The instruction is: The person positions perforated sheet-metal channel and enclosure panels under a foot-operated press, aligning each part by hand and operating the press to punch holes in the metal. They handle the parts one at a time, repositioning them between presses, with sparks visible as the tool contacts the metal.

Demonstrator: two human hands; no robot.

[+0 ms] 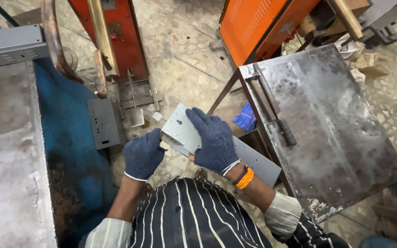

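**Asker:** Two hands are in view, so what does each one have?

**Describer:** Both wear dark blue knit gloves. The right hand (214, 142) lies flat over a pale grey sheet-metal bracket (184, 131), fingers curled over its top face, so its grip is closed on the piece. The left hand (143, 154) pinches the near left edge of the same bracket, grip closed too.

**Asker:** Where is the bracket?

**Describer:** Held in the air in front of the striped shirt (194, 216), above the speckled floor (184, 69). It sits between a grey surface (5, 151) on the left and a scuffed steel surface (331, 128) on the right, touching neither. A hammer (272, 108) lies on the right one.

**Asker:** What stage does this look like?

**Describer:** I judge it as checking or turning the part in hand. An orange machine (116, 36) with copper arms stands ahead. Any move toward it would call for a steady two-handed hold and a level piece.
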